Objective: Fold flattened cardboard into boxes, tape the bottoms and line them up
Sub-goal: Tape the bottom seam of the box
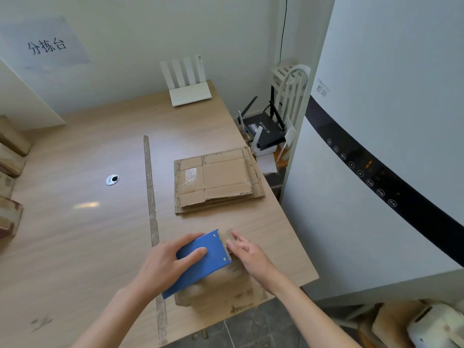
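Box [221,290] stands at the near edge of the desk [75,234], partly hidden under a blue tape dispenser [200,259] that lies across its top. The left hand [168,264] grips the dispenser from the left, thumb on the far edge and fingers [198,253] curled over its flat face, holding it down on the box. The right hand [247,254] lies just right of the dispenser's toothed end, its fingers nearly flat and close together, pressing on the top of the box beside the blade; whether they pinch any tape cannot be told. The box's near side is blurred.

Farther back on the desk, well apart from the hands, lies a stack of flattened cardboard [216,182], near the right edge. A strip of worn tape [152,204] runs along the desk to the left of the stack and the box. Folded boxes [10,172] sit in a row at the far left edge. A white router [187,89] stands at the back against the wall, and a tall white appliance [376,159] fills the right side.
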`<state>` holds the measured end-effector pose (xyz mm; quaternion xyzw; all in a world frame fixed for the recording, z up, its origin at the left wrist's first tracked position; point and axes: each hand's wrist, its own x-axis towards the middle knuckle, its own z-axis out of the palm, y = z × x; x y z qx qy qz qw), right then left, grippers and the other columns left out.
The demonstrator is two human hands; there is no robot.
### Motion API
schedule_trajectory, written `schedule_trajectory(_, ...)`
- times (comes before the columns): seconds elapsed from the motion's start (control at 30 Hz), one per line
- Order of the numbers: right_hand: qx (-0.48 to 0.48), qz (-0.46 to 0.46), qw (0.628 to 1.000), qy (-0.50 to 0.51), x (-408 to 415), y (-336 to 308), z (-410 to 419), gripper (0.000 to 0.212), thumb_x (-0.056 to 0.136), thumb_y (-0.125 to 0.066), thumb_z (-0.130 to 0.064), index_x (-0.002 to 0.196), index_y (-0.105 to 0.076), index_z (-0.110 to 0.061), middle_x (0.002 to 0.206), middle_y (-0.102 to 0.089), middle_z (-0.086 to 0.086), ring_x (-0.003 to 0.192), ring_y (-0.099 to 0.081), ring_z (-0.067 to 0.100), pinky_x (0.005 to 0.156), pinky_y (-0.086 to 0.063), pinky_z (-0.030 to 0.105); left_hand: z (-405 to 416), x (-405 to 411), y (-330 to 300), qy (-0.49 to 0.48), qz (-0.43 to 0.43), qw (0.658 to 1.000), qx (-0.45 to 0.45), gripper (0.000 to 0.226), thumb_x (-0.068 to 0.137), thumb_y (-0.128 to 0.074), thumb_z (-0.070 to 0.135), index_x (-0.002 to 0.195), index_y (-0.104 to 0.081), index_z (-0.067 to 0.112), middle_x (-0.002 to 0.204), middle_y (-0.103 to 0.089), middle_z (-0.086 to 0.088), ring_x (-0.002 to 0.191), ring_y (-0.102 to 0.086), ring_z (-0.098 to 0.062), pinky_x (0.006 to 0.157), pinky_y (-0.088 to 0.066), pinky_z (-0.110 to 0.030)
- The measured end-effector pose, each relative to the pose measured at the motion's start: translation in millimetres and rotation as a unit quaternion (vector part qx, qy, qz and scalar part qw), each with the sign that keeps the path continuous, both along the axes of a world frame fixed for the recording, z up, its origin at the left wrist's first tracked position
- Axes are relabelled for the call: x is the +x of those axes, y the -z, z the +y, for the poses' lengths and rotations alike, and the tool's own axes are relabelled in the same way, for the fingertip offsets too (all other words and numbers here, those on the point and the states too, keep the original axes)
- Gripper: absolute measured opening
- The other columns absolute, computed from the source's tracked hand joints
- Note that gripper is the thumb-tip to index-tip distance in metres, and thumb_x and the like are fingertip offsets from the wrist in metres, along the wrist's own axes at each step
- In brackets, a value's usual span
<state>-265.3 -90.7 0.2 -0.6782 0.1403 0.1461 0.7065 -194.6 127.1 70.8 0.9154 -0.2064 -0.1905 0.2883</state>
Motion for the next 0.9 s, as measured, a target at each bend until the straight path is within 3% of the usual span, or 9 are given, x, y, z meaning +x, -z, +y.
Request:
schedule_trajectory(0.1, 0.019, 0.023, 1.000, 0.008, 1.6, -1.9, 1.8, 0.040, 0.108, -0.046, -0.042, 0.101, -0.081, -0.021, 0.145, -0.036, -0.027, 0.150, -0.025, 0.001, 0.125, -0.023, 0.033, -1.5, -1.4, -0.6, 0.009, -0.004, 1.000, 0.005, 0.031, 0.091, -0.053, 0.065, 0.121, -0.048, 0.070, 0.098, -0.067, 0.031, 0.084, -0.065, 0.003, 0.073, -0.055, -0.028)
schedule_trajectory(0.23, -0.008, -0.031, 0.999, 0.015, 3.7, 8.5, 3.9, 0.024, 0.104, -0.060, -0.028, 0.100, -0.082, -0.020, 0.127, -0.068, -0.024, 0.149, -0.023, -0.004, 0.118, -0.027, 0.025, -1.2, -4.3, -1.0, 0.027, -0.024, 0.999, 0.015, 0.031, 0.090, -0.049, 0.069, 0.120, -0.045, 0.074, 0.092, -0.068, 0.027, 0.078, -0.065, -0.001, 0.067, -0.054, -0.027)
schedule_trajectory(0.3, -0.025, -0.036, 0.998, 0.044, 4.7, 13.0, 4.2, 0.019, 0.100, -0.067, -0.022, 0.090, -0.082, -0.028, 0.114, -0.075, -0.021, 0.145, -0.033, -0.003, 0.117, -0.033, 0.026, -0.3, -5.5, -1.2, 0.028, -0.026, 0.999, 0.013, 0.034, 0.088, -0.043, 0.075, 0.122, -0.044, 0.073, 0.091, -0.069, 0.025, 0.076, -0.065, -0.002, 0.066, -0.054, -0.028)
schedule_trajectory(0.37, -0.063, -0.053, 0.994, 0.067, 5.2, 10.4, 5.8, 0.032, 0.096, -0.072, -0.018, 0.075, -0.080, -0.040, 0.103, -0.076, -0.022, 0.138, -0.045, -0.001, 0.114, -0.040, 0.026, -0.4, -7.2, -1.3, 0.031, -0.035, 0.999, 0.024, 0.042, 0.083, -0.038, 0.079, 0.124, -0.042, 0.072, 0.089, -0.069, 0.024, 0.074, -0.065, -0.002, 0.064, -0.054, -0.028)
schedule_trajectory(0.43, -0.127, -0.057, 0.985, 0.105, 3.2, 8.3, 4.6, 0.036, 0.094, -0.074, -0.020, 0.070, -0.078, -0.046, 0.100, -0.075, -0.019, 0.122, -0.059, -0.005, 0.100, -0.049, 0.018, -4.8, -7.9, -1.9, 0.042, -0.060, 0.996, 0.053, 0.042, 0.084, -0.035, 0.079, 0.124, -0.041, 0.071, 0.083, -0.067, 0.022, 0.068, -0.063, -0.003, 0.060, -0.053, -0.026)
schedule_trajectory(0.5, -0.167, -0.043, 0.973, 0.154, -1.9, 8.0, 0.8, 0.019, 0.093, -0.076, -0.025, 0.079, -0.081, -0.036, 0.089, -0.077, -0.018, 0.094, -0.069, -0.007, 0.080, -0.052, 0.015, -12.9, -6.7, -3.0, 0.049, -0.080, 0.992, 0.080, 0.040, 0.088, -0.038, 0.076, 0.127, -0.043, 0.067, 0.077, -0.066, 0.019, 0.063, -0.061, -0.005, 0.056, -0.051, -0.026)
schedule_trajectory(0.57, -0.165, -0.017, 0.965, 0.202, -7.2, 11.1, -3.8, 0.016, 0.094, -0.075, -0.026, 0.079, -0.080, -0.029, 0.078, -0.077, -0.013, 0.079, -0.073, 0.002, 0.075, -0.060, 0.024, -21.3, -5.2, -3.4, 0.050, -0.091, 0.990, 0.092, 0.043, 0.090, -0.041, 0.072, 0.131, -0.046, 0.061, 0.075, -0.065, 0.017, 0.061, -0.060, -0.006, 0.056, -0.050, -0.026)
schedule_trajectory(0.7, -0.145, 0.028, 0.958, 0.247, -12.1, 8.8, -7.0, 0.019, 0.098, -0.070, -0.023, 0.079, -0.074, -0.018, 0.076, -0.075, -0.003, 0.069, -0.075, 0.009, 0.071, -0.065, 0.030, -31.3, -7.3, -3.1, 0.059, -0.094, 0.989, 0.095, 0.041, 0.092, -0.043, 0.069, 0.133, -0.045, 0.061, 0.072, -0.063, 0.017, 0.059, -0.058, -0.005, 0.053, -0.044, -0.022)
schedule_trajectory(0.9, -0.137, 0.064, 0.959, 0.239, -19.6, 14.7, -10.0, 0.019, 0.098, -0.070, -0.028, 0.080, -0.072, -0.021, 0.079, -0.075, -0.005, 0.068, -0.075, 0.009, 0.070, -0.065, 0.031, -32.0, -7.2, 0.2, 0.086, -0.079, 0.991, 0.065, 0.038, 0.090, -0.048, 0.068, 0.128, -0.046, 0.064, 0.078, -0.066, 0.022, 0.070, -0.061, -0.001, 0.055, -0.047, -0.022)
